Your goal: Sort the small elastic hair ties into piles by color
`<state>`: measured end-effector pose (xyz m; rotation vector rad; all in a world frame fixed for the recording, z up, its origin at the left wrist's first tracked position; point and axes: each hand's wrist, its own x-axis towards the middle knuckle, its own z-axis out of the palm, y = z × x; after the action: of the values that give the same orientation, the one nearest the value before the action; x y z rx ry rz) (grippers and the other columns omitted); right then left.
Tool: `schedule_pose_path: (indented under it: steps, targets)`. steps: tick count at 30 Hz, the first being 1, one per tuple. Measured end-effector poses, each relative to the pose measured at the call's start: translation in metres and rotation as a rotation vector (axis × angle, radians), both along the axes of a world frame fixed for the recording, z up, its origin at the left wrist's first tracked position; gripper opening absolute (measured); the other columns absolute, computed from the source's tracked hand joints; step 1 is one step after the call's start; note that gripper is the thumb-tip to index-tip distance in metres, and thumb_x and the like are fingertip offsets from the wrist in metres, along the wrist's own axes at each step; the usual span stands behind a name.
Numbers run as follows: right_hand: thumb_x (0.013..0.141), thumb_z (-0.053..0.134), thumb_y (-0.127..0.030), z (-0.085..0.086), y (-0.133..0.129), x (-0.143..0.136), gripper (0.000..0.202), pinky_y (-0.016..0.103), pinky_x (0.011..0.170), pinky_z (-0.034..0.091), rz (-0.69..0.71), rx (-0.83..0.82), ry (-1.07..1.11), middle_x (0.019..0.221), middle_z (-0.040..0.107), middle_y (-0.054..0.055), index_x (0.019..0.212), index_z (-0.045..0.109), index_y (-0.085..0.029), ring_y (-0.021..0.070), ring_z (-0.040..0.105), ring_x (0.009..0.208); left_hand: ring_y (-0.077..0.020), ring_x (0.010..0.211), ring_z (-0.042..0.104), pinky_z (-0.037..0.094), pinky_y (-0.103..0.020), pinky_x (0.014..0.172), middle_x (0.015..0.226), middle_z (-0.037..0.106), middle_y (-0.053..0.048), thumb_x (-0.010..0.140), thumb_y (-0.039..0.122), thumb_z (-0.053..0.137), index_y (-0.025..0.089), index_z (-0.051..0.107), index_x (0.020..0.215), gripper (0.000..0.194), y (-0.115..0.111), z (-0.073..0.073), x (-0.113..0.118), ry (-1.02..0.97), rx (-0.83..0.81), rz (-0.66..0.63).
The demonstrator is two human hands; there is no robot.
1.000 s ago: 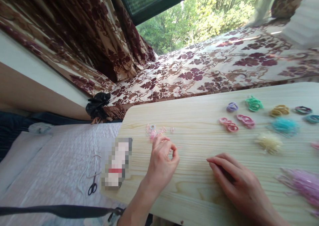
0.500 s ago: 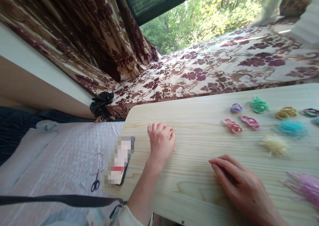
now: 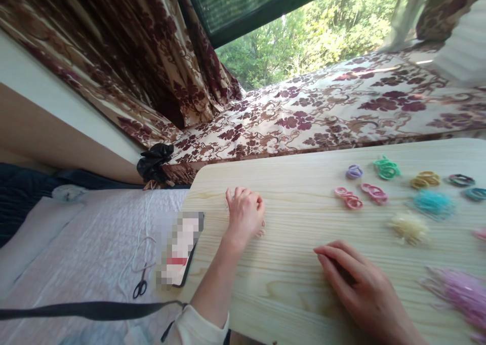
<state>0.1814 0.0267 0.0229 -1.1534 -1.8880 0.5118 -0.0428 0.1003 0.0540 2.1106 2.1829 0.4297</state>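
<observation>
My left hand is palm down on the left part of the wooden table, fingers bent and somewhat apart. It covers some small pale pink loops, which peek out beside the palm; they look like hair ties. Lower right, my right hand rests on its side, thumb and forefinger tips pressed together. I cannot make out anything between them. Beyond it lie pink hair ties, red-pink ones, purple ones and green ones.
Cream bands, turquoise bands, yellow-brown ties and a lilac bundle lie on the right. A blurred-out phone sits at the table's left edge. Scissors and a white cable are on the bed.
The left hand has turned and shifted slightly, so more pale pink loops show at its right side. The right hand keeps its pinched pose. The view has shifted slightly.
</observation>
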Motion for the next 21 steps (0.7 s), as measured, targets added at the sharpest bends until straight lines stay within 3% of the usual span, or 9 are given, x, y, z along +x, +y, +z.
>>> schedule_pose_path:
  steps: [10,16,18,21]
  targets:
    - [0.091,0.052,-0.032,0.0,0.003,-0.001,0.019,0.019,0.058,0.052,-0.023,0.028,-0.011,0.078,0.07,0.0,0.085,0.069,-0.025,0.0115,0.068,0.065,-0.02,0.094,0.061,0.033,-0.043,0.105,0.079,0.072,-0.001,0.078,0.013,0.063,0.023,0.069,0.071,0.014,-0.007,-0.002,-0.008,-0.116,0.04,0.061]
    - [0.091,0.049,-0.039,-0.003,0.004,-0.001,0.027,0.024,0.06,0.053,-0.019,-0.084,-0.02,0.079,0.07,0.002,0.082,0.07,-0.024,0.0146,0.068,0.066,-0.0213,0.101,0.061,0.039,-0.044,0.104,0.086,0.074,-0.001,0.084,0.019,0.064,0.025,0.072,0.079,0.012,-0.011,0.001,-0.011,-0.157,0.037,0.062]
    - [0.09,0.048,-0.039,-0.003,0.005,-0.001,0.028,0.025,0.061,0.053,-0.009,-0.111,-0.02,0.079,0.071,0.003,0.082,0.07,-0.023,0.0157,0.068,0.067,-0.0216,0.104,0.061,0.044,-0.045,0.101,0.099,0.072,-0.004,0.089,0.026,0.062,0.022,0.071,0.09,0.01,-0.011,0.002,-0.013,-0.163,0.016,0.07]
    - [0.09,0.046,-0.04,-0.002,0.006,-0.001,0.031,0.028,0.062,0.053,-0.008,-0.089,-0.022,0.077,0.07,0.005,0.08,0.07,-0.022,0.0169,0.067,0.067,-0.0208,0.105,0.062,0.053,-0.043,0.091,0.123,0.062,-0.009,0.094,0.035,0.057,0.019,0.061,0.117,0.028,-0.01,0.001,-0.013,-0.179,-0.016,0.077]
